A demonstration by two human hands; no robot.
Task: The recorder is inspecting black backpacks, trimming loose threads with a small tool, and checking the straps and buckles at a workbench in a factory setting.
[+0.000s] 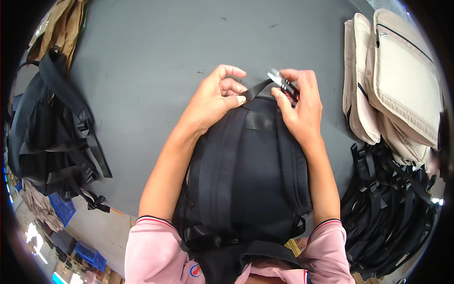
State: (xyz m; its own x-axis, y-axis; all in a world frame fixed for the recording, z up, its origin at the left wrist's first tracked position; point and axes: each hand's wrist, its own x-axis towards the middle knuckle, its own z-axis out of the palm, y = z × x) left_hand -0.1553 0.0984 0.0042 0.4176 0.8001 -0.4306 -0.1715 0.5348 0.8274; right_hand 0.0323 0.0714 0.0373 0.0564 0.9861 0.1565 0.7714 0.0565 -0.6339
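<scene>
Head view: left hand pinches strap, right hand holds tool.

The backpack and strap are black; the tool at one o'clock shows silver and black. Pink sleeves at seven and five o'clock carry dark, white and red striped trim. The table is grey, the bags at two o'clock beige, the crates at eight blue.

Could read no words or numbers anywhere. Saw only a red-and-blue emblem on the pink shirt, too small to make out, and a yellowish patch beside the black bag, likewise illegible.
</scene>
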